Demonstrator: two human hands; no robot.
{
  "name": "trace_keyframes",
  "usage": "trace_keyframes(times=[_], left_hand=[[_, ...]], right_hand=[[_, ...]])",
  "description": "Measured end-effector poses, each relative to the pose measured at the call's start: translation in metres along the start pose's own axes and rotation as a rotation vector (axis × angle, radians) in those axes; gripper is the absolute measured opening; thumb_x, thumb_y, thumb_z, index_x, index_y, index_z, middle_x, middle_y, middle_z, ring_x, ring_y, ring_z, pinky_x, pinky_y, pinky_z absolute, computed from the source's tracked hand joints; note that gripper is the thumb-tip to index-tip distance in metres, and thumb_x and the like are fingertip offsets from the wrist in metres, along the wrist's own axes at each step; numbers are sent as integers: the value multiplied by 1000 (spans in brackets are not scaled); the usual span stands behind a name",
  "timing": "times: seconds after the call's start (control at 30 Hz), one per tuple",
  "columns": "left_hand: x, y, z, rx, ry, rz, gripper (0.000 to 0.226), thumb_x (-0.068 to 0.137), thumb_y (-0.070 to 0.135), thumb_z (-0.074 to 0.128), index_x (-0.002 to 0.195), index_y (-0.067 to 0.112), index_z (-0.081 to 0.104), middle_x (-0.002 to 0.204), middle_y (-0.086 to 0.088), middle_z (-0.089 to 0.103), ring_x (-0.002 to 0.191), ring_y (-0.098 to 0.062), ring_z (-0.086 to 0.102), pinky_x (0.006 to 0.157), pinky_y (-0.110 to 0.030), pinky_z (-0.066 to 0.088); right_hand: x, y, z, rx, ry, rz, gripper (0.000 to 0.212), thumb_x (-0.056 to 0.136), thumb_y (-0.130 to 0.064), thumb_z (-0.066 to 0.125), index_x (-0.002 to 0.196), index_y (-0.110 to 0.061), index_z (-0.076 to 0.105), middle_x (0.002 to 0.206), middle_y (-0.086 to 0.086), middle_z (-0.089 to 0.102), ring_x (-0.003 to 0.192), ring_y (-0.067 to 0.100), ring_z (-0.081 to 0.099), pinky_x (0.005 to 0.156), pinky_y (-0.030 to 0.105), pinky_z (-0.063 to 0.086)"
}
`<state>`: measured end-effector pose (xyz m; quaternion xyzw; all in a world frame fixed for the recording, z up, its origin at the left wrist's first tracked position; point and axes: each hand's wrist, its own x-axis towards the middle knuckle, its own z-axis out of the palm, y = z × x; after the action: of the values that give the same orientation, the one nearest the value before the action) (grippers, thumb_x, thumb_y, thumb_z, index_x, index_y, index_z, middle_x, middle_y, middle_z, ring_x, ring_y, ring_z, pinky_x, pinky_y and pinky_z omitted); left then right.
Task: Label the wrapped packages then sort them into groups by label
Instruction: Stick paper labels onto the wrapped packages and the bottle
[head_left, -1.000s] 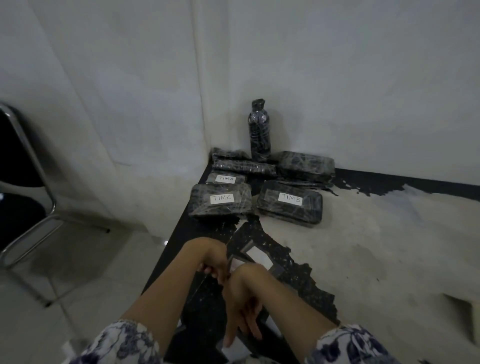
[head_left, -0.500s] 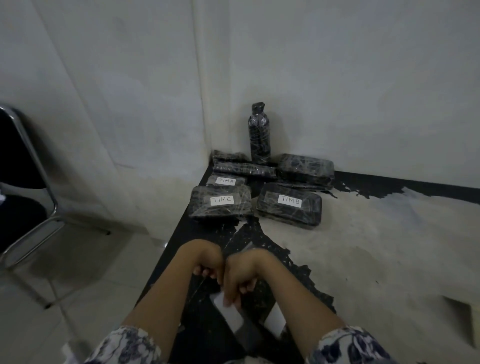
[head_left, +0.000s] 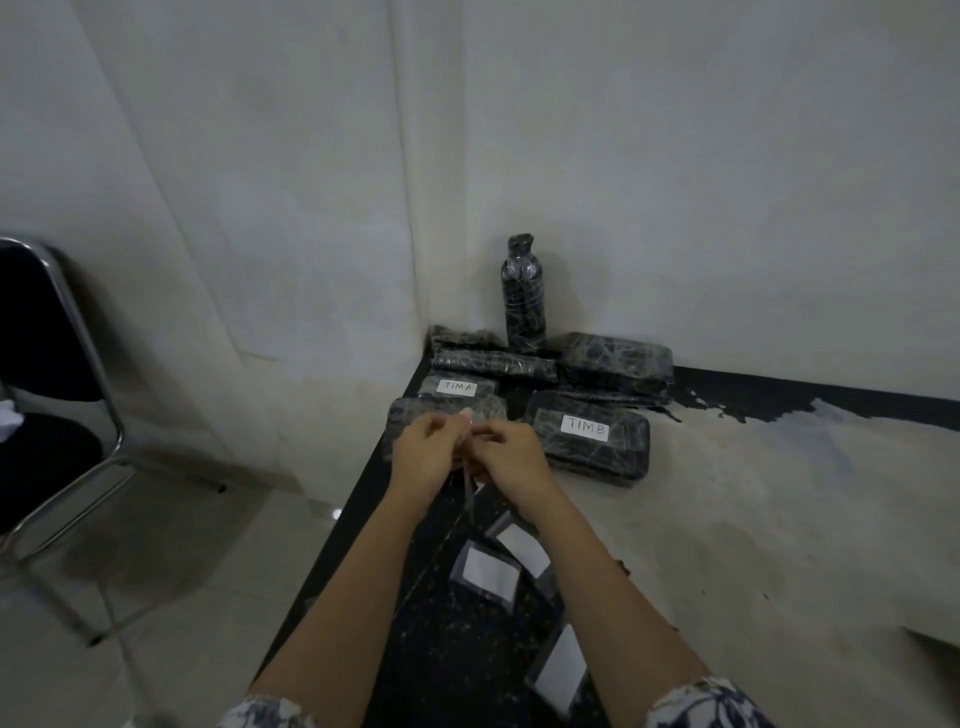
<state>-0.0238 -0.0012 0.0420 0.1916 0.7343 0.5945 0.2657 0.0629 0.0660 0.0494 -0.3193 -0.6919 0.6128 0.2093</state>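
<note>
Between both hands — pale strip

Table in the wall corner, chair on the floor to its left. Back corner: bottle upright, unlabelled packs before it, TIM A pack nearer, TIM B pack right of that. Left hand and right hand meet over the front-left pack, pinching a label. Blank labels lie between the forearms.
</note>
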Motion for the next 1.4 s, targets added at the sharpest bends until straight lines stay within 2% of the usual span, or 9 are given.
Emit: trace_keyframes(times=[0.13,0.2,0.3,0.5,0.67,0.87,1.17,1.23,1.4], left_hand=[[-2,-2,2,-201,-82,-52,8,89,13,60,90,11,67,105,-18,67,103,-31,63,92,-42,53],[2,-6,0,-243,-33,-97,14,88,0,55,94,8,65,110,-20,64,105,-35,61,91,-44,52],[6,-5,-3,-401,20,-188,20,88,-8,51,82,8,63,99,-18,61,91,-31,59,73,-40,53],[10,-3,-11,-519,-77,-257,10,92,1,50,84,5,55,86,-14,57,79,-23,56,66,-33,50],[12,2,-24,-346,-212,-318,12,87,-1,56,92,9,53,96,-15,62,86,-25,61,67,-31,52],[8,2,-31,-171,-485,-344,14,89,9,56,102,7,60,93,-10,63,79,-17,56,67,-25,48],[8,-9,-25,-331,-400,-392,25,89,27,58,104,7,63,80,-6,63,71,-16,57,64,-28,51],[9,-9,-23,-415,-380,-427,31,93,33,52,103,6,63,79,-7,62,69,-16,56,61,-30,52],[10,-6,-20,-446,-387,-494,13,93,12,50,98,5,60,74,-8,61,68,-16,54,54,-28,54]], right_hand=[[2,5,-1,-56,-25,-56,25,87,-5,54,105,-10,71,91,14,72,80,23,67,75,35,56],[4,9,-1,-86,55,-39,24,87,-3,57,107,-8,69,101,12,70,86,18,64,72,25,54],[5,13,-2,-157,157,41,34,81,-13,70,114,-9,62,105,3,63,95,15,58,72,18,47],[4,13,-13,-92,11,144,12,84,-9,67,92,-1,71,85,5,67,70,12,61,58,20,50],[7,9,-24,-12,33,249,5,84,-6,64,80,-6,65,85,7,65,71,15,62,58,24,55],[11,9,-35,104,8,285,11,84,-3,64,77,-10,58,83,9,69,70,18,66,64,28,55],[10,11,-38,71,39,262,13,84,-5,67,96,-2,62,90,7,67,81,18,65,62,22,54],[11,13,-37,76,48,265,8,84,-4,67,90,-4,62,91,10,67,78,18,65,60,22,54],[14,17,-35,52,90,242,12,83,-3,67,76,-9,60,88,11,66,75,19,64,58,21,53]])
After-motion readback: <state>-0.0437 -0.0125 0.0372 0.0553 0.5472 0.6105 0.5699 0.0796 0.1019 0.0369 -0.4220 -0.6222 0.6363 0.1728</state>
